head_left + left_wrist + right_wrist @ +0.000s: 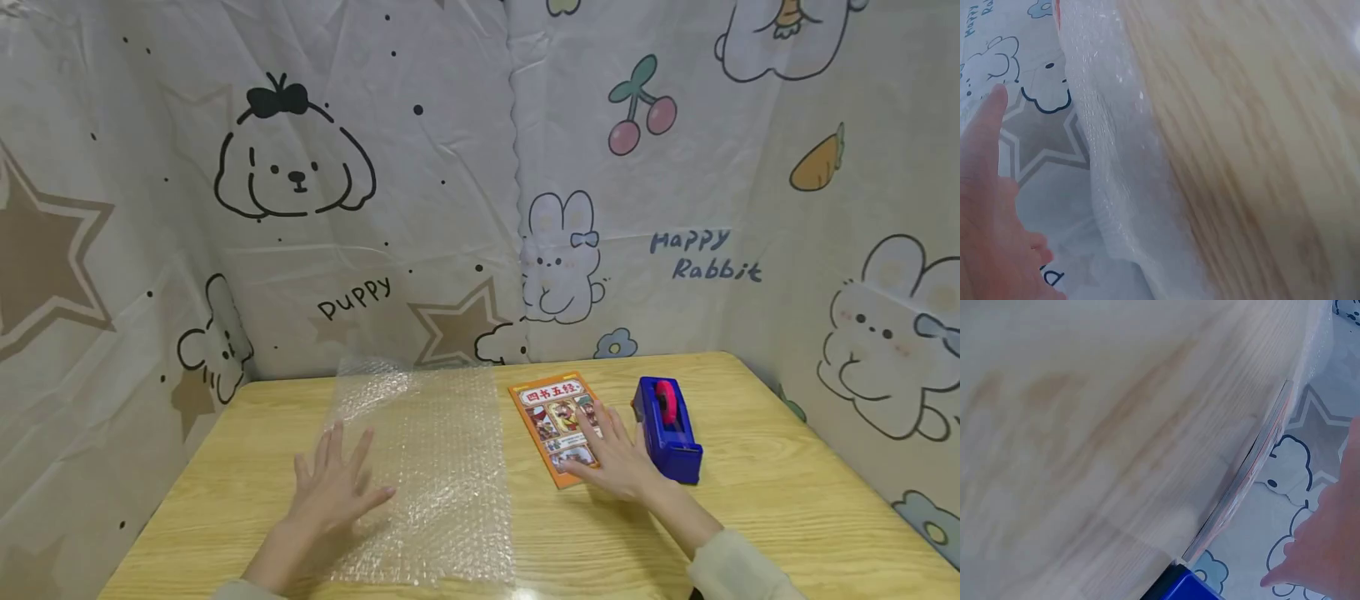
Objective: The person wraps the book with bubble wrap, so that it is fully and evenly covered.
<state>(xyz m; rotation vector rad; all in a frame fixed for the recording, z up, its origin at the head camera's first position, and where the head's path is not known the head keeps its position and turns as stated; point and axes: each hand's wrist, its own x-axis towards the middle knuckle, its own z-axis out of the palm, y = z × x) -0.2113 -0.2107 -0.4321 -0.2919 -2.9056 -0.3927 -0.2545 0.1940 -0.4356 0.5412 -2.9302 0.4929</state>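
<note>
A sheet of clear bubble wrap (442,467) lies flat on the wooden table. My left hand (333,483) is spread over its left side, fingers apart, gripping nothing. To the right of the sheet lies an orange comic-style book (543,429) with panels on its cover. My right hand (618,454) is over the book's right edge, fingers spread and covering part of the cover. Beside that hand stands a blue tape dispenser (678,454) with a pink-cored roll. The right wrist view shows the book (1241,475) edge-on with the hand's fingers (1329,537) at the right.
The wooden table (780,500) ends at the back against a printed cloth (450,167) with puppy and rabbit drawings. More of this cloth hangs along the left and right sides.
</note>
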